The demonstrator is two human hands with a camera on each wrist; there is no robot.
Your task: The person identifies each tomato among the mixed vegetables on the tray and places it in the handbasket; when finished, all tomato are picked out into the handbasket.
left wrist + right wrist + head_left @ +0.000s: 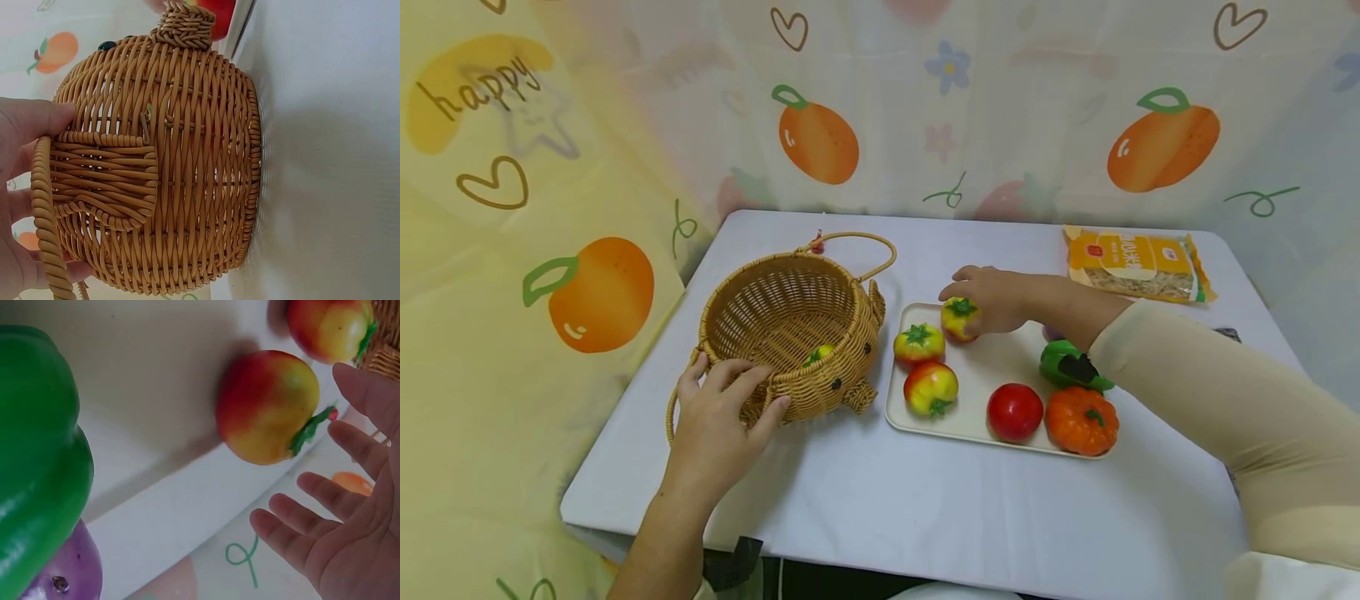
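Observation:
A round wicker basket [786, 333], shaped like an animal with ears and a snout, stands on the left of the table. My left hand [722, 429] grips its near rim beside an ear [106, 181], thumb outside. Inside the basket a yellow-green piece [818, 355] partly shows. Above the far left corner of the cream tray [977, 375], my right hand [992, 298] reaches over a yellow-and-red toy fruit with a green leafy top [269, 406]. Its fingers are spread and apart from the fruit in the right wrist view. Two similar fruits [919, 345] lie nearer on the tray.
On the tray's right side are a red toy tomato [1015, 412], an orange toy pumpkin [1081, 421], a green toy pepper [37, 450] and a purple toy vegetable [72, 565], partly hidden by my arm in the head view. A yellow food packet [1138, 262] lies at the back right.

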